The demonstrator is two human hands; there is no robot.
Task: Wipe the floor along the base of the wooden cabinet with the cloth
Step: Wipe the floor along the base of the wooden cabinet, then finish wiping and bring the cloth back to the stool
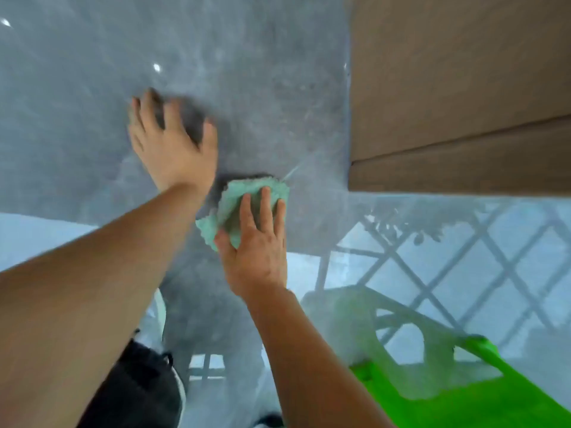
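A light green fluffy cloth (244,196) lies bunched on the glossy grey floor (92,88), left of the corner of the wooden cabinet (448,88). My right hand (258,245) presses down on the cloth, fingers spread over it and thumb tucked at its near edge. My left hand (171,143) rests flat on the floor with fingers apart, up and to the left of the cloth, holding nothing. The cabinet's brown base edge (463,177) meets the floor to the right of the cloth, with a gap of bare floor between them.
A bright green plastic object (463,393) sits at the lower right. The shiny floor reflects a lattice window there. A dark trouser leg (136,390) shows at the bottom left. Bare floor stretches to the upper left.
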